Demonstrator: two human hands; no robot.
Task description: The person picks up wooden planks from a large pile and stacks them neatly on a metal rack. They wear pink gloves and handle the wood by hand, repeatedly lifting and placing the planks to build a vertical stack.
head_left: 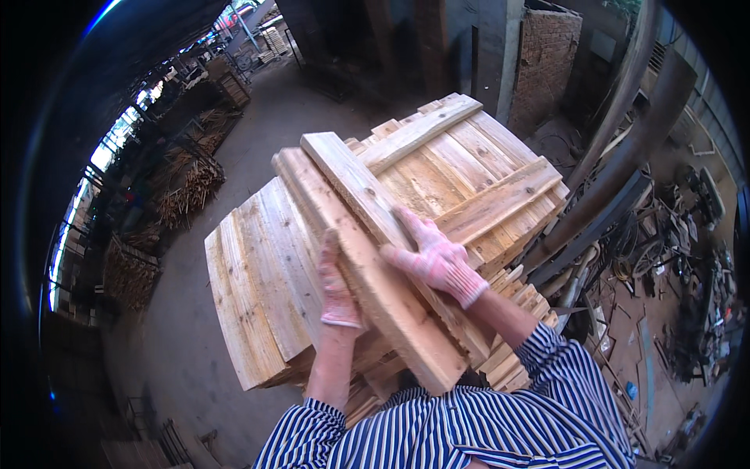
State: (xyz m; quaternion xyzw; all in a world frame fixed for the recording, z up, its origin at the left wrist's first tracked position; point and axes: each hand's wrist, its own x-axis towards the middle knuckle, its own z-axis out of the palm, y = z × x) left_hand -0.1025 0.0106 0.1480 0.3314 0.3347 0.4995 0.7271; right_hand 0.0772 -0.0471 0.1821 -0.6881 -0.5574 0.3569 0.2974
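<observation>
My left hand (339,283), in a pink-and-white knitted glove, presses along the left side of a thick wooden plank (351,258). The right hand (437,262), gloved alike, grips a second, paler plank (355,184) from its right side, fingers and thumb spread over it. Both planks lie side by side, slanting from the far left toward my body, with a dark gap between them. Beneath them is a large stack of boards, its left part topped by flat boards (262,270). On the right part, two crosspieces, a far one (422,133) and a nearer one (500,202), lie across the boards.
Narrow wood pieces (516,320) are piled by my right forearm. Metal pipes (609,148) slant along the right, with cluttered scrap (656,242) beyond. Bundles of sticks (191,184) lie on the left across the concrete floor (269,117). A brick wall (548,59) stands at the back.
</observation>
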